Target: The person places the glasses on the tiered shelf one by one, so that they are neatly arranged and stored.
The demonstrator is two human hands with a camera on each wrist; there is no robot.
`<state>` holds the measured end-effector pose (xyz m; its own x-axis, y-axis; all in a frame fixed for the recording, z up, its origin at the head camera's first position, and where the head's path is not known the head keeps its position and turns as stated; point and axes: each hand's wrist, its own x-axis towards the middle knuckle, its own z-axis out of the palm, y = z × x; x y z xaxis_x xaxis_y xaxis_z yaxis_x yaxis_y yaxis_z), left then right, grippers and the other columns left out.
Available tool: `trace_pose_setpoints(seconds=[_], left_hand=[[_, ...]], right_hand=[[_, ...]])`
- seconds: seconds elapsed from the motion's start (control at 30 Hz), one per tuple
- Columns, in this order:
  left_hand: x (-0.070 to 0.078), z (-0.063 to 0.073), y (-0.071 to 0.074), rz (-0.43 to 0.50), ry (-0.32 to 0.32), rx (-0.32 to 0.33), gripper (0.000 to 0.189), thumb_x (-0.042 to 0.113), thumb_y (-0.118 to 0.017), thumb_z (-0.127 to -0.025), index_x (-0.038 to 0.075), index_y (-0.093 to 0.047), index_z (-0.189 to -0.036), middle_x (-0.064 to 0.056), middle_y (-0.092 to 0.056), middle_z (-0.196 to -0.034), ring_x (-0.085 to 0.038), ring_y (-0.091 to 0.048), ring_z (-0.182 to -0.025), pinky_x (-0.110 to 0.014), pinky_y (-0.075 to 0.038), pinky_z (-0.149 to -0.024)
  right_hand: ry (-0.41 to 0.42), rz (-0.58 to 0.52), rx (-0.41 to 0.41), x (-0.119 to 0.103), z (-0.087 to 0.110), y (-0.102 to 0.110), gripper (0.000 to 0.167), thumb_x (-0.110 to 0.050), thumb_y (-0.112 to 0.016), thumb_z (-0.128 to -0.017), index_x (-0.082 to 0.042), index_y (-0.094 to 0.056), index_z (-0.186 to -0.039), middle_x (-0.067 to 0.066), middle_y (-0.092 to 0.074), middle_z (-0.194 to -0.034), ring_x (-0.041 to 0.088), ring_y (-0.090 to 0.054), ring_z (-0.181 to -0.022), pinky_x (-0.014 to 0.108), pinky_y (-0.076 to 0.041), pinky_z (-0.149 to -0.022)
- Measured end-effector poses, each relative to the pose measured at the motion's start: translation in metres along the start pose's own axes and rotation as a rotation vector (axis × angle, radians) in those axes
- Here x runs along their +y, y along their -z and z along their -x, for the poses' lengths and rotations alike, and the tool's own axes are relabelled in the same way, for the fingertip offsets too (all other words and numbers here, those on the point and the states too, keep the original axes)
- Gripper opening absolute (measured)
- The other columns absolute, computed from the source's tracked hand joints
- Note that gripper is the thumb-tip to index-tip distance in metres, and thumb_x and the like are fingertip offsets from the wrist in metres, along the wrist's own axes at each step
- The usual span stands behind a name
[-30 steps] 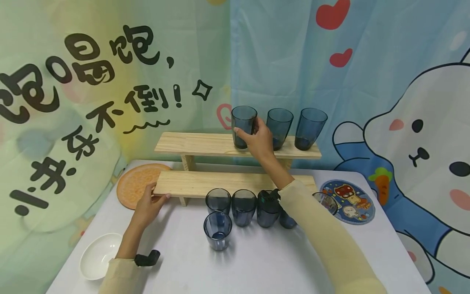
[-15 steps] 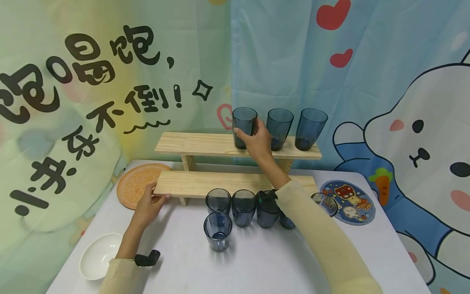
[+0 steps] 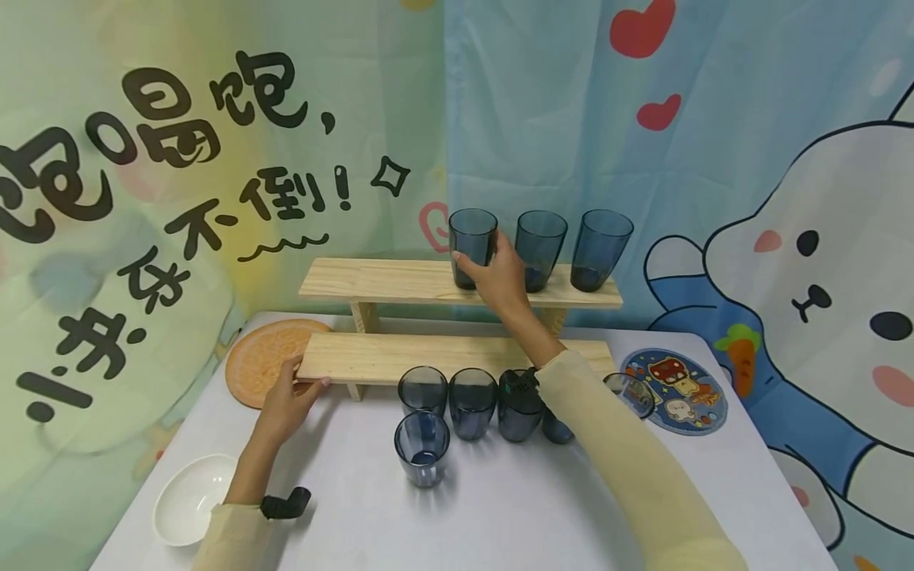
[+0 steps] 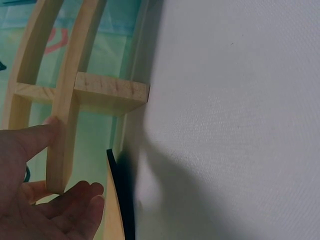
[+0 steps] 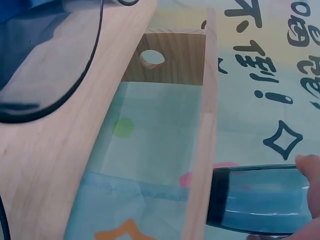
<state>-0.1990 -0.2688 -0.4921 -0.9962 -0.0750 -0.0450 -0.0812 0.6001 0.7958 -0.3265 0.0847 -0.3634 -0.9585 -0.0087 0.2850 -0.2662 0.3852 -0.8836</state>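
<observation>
My right hand (image 3: 505, 281) grips a blue tumbler (image 3: 466, 238) that stands upright on the upper board (image 3: 378, 277) of a two-step wooden shelf. The thumb and fingers wrap its side. In the right wrist view the tumbler (image 5: 267, 200) has its dark base right at the board's edge. Two more tumblers, a middle one (image 3: 540, 246) and a right one (image 3: 601, 250), stand in line beside it. My left hand (image 3: 289, 404) holds the left end of the lower board (image 3: 400, 355). In the left wrist view the thumb presses one face of that board, with curled fingers around its end.
Several blue tumblers (image 3: 473, 404) stand before the lower board, and one (image 3: 423, 452) sits closer to me. My right sleeve (image 3: 614, 452) partly covers that row. A white bowl (image 3: 193, 500), an orange round mat (image 3: 267, 361) and a blue patterned mat (image 3: 703, 404) lie at the sides.
The gripped tumbler has come down very slightly on the upper board, and my right forearm has shifted a little left. My left hand keeps its place.
</observation>
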Motion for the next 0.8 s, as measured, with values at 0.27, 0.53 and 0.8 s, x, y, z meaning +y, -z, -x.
trace_pose_setpoints(seconds=[0.27, 0.53, 0.8], left_hand=[[0.001, 0.001, -0.001, -0.009, 0.008, -0.002, 0.072, 0.027, -0.063, -0.108, -0.001, -0.022, -0.161, -0.039, -0.042, -0.155, -0.052, -0.051, -0.14, -0.061, -0.046, -0.113], [0.0, 0.001, 0.0, -0.016, 0.003, 0.006, 0.072, 0.026, -0.063, -0.108, -0.002, -0.023, -0.16, -0.04, -0.043, -0.153, -0.052, -0.053, -0.139, -0.061, -0.047, -0.112], [0.002, 0.0, -0.001, -0.022, 0.002, 0.005, 0.072, 0.025, -0.063, -0.108, -0.004, -0.022, -0.16, -0.04, -0.044, -0.152, -0.053, -0.052, -0.139, -0.061, -0.046, -0.112]], right_hand=[[-0.03, 0.147, -0.081, -0.007, 0.013, 0.014, 0.099, -0.048, -0.073, -0.099, -0.008, -0.016, -0.169, 0.02, -0.031, -0.17, 0.04, -0.035, -0.156, 0.061, -0.039, -0.119], [-0.025, 0.142, -0.124, -0.013, 0.049, 0.039, 0.095, -0.049, -0.072, -0.1, -0.01, -0.02, -0.169, 0.017, -0.03, -0.172, 0.039, -0.036, -0.155, 0.054, -0.041, -0.121], [0.112, -0.008, -0.143, -0.009, 0.115, 0.057, 0.063, -0.039, -0.071, -0.103, -0.011, -0.049, -0.155, 0.01, -0.054, -0.155, 0.025, -0.052, -0.145, 0.033, -0.041, -0.121]])
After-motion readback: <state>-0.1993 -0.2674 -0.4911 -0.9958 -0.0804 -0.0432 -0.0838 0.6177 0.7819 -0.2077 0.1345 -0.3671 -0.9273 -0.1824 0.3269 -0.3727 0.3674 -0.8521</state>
